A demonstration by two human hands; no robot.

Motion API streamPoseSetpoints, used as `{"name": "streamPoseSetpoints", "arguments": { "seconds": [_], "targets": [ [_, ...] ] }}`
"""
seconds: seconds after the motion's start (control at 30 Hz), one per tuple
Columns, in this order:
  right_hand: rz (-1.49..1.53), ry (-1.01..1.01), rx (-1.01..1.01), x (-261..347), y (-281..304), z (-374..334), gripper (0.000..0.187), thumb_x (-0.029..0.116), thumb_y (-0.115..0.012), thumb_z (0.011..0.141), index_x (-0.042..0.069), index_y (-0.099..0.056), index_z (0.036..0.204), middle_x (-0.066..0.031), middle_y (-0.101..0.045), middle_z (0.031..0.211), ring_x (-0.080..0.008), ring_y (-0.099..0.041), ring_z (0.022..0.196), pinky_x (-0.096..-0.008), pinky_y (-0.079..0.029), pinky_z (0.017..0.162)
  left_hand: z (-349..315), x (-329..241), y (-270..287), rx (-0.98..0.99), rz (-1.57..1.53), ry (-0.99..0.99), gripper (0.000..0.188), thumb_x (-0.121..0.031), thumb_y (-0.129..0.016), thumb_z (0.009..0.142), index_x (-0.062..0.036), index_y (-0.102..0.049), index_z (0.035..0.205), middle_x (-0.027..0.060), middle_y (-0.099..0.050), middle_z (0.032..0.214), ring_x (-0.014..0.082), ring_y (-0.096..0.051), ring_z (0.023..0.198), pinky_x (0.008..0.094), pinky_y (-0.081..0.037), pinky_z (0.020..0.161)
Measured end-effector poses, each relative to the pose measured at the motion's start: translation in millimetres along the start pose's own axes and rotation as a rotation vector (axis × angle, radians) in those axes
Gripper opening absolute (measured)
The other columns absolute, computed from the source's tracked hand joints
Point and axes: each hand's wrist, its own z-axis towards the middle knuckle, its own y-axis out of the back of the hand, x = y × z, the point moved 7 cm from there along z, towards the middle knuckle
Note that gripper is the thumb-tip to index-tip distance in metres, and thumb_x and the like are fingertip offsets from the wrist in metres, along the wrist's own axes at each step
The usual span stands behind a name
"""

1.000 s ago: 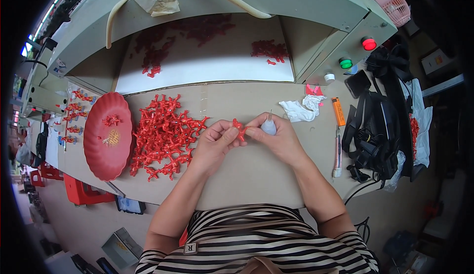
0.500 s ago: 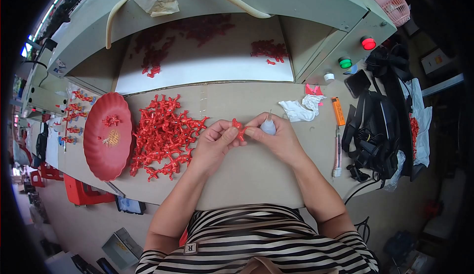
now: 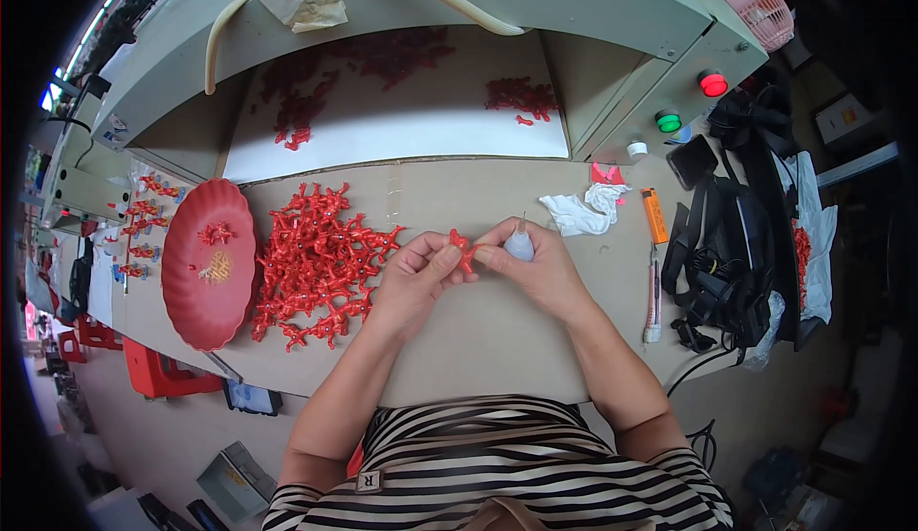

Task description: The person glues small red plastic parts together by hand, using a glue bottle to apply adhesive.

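"Red, glossy plastic figurine (image 3: 462, 252): where is it sitting just now?"

"It's being held over the grey-beige worktop (image 3: 507, 349), in front of the black-and-cream striped shirt (image 3: 497, 454). The left hand (image 3: 417, 277) is pinching it between thumb and fingers, and the right hand (image 3: 547, 268) is touching its other side with thumb and fingertip."

"Is that right hand holding anything else?"

"Yes, it's also gripping a small whitish plastic bottle (image 3: 520, 246), whose thin needle tip is pointing away from the person."

"What's lying around them?"

"A heap of similar red figurines (image 3: 320, 263) is spreading just left of the left hand, and an oval red scalloped tray (image 3: 196, 306) is standing beside it. Crumpled white cloth (image 3: 574, 215) is lying near the right hand."
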Motion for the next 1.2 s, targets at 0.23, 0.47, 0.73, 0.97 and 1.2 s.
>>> {"name": "streamPoseSetpoints", "arguments": {
  "seconds": [0.23,0.47,0.73,0.97,1.2],
  "targets": [
    [0.098,0.005,-0.002,-4,0,1,0.013,0.011,-0.063,0.081,0.001,-0.057,0.088,-0.0019,-0.059,0.083,-0.0069,-0.053,0.075,-0.0226,-0.045,0.071,0,-1,-1,-0.050,0.026,0.006,0.013,-0.014,-0.051,0.089,-0.0024,-0.055,0.093,0.0030,-0.058,0.080,0.0097,-0.053,0.066,0.0323,-0.051,0.072],
    [0.429,-0.207,0.071,-20,-5,1,0.014,0.015,-0.061,0.083,0.004,-0.056,0.091,-0.0002,-0.057,0.080,-0.0091,-0.054,0.070,-0.0238,-0.046,0.069,1,-10,5,-0.124,0.102,-0.022,0.023,-0.019,-0.048,0.091,-0.0020,-0.051,0.107,0.0047,-0.056,0.086,0.0115,-0.052,0.065,0.0303,-0.050,0.067],
    [0.800,-0.371,0.158,-33,-15,-2,0.019,0.021,-0.058,0.085,0.004,-0.057,0.094,-0.0031,-0.057,0.085,-0.0090,-0.055,0.072,-0.0261,-0.048,0.070,-8,-46,-22,-0.001,0.902,-0.595,0.034,-0.001,-0.065,0.074,-0.0054,-0.055,0.106,0.0085,-0.052,0.111,0.0176,-0.051,0.103,0.0288,-0.043,0.085],
    [0.199,-0.184,-0.062,4,6,-3,0.030,0.031,-0.044,0.092,0.002,-0.052,0.098,-0.0067,-0.060,0.083,-0.0108,-0.056,0.057,-0.0215,-0.046,0.049,-6,-38,-3,-0.109,0.571,-0.419,0.021,-0.002,-0.063,0.078,-0.0008,-0.055,0.098,0.0089,-0.059,0.099,0.0138,-0.058,0.091,0.0257,-0.046,0.078],
    [-0.228,0.162,-0.047,21,12,-6,0.021,0.014,-0.054,0.086,0.001,-0.047,0.100,-0.0036,-0.058,0.082,-0.0073,-0.052,0.067,-0.0201,-0.043,0.060,-4,-26,3,-0.181,0.579,-0.295,0.023,-0.004,-0.061,0.081,0.0014,-0.054,0.102,0.0081,-0.061,0.095,0.0130,-0.060,0.086,0.0234,-0.049,0.076]
  ]
}}
